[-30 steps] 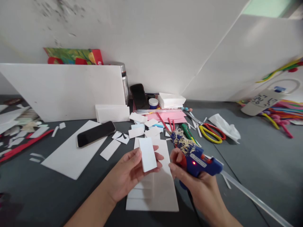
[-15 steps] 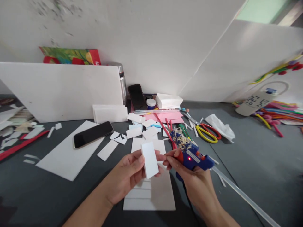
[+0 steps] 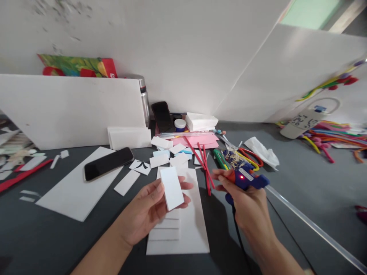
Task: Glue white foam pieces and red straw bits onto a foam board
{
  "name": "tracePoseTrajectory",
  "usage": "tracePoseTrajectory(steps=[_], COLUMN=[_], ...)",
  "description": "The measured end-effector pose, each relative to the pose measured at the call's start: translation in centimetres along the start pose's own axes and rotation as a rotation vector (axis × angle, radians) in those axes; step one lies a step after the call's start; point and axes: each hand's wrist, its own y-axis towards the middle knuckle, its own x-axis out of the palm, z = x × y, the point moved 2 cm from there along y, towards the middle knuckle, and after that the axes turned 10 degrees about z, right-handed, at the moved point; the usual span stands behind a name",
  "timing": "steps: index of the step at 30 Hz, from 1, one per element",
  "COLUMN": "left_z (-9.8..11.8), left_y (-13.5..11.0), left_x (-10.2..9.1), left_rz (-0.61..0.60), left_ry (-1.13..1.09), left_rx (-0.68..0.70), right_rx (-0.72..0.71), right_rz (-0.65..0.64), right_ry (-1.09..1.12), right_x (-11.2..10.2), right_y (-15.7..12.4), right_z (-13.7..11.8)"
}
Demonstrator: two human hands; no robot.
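Note:
My left hand holds a small white foam-board rectangle upright between thumb and fingers, above a larger white sheet on the dark table. My right hand grips a blue hot glue gun with its red light on; the nozzle points up and away, to the right of the white piece and apart from it. A clear glue stick sticks out behind the gun.
A black phone lies on a white sheet at left. Small white cut pieces, red sticks, yellow-red scissors, pink paper, a steel flask and large white boards stand behind. Coloured pipe cleaners at far right.
My right hand has drawn the glue gun rightward, away from the white piece it had neared. The left hand keeps the piece, slightly lower and left.

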Motion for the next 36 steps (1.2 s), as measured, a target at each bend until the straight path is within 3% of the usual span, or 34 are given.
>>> tracePoseTrajectory(steps=[5, 8, 11, 16, 21, 30, 36], left_z=[-0.1, -0.2, -0.3, -0.5, -0.4, -0.5, -0.5], left_y=[0.1, 0.1, 0.2, 0.4, 0.5, 0.6, 0.5], left_x=[0.0, -0.1, -0.3, -0.5, -0.6, -0.3, -0.2], left_rz=[-0.001, 0.012, 0.038, 0.093, 0.106, 0.101, 0.119], left_ry=[-0.005, -0.022, -0.041, -0.01, 0.029, 0.124, 0.204], left_rx=[0.016, 0.008, -0.009, -0.013, 0.003, 0.024, 0.011], right_rx=[-0.029, -0.029, 0.02, 0.169, 0.113, 0.059, 0.117], right_rz=[0.122, 0.106, -0.039, -0.418, -0.667, -0.614, -0.474], right_ry=[0.017, -0.013, -0.022, 0.036, -0.159, -0.193, -0.142], right_x=[-0.4, -0.5, -0.3, 0.5, 0.8, -0.3, -0.2], right_y=[0.9, 1.2, 0.7, -2.3, -4.4, -4.8, -5.3], right_z=[0.3, 0.5, 0.3, -0.9, -1.4, -1.6, -1.5])
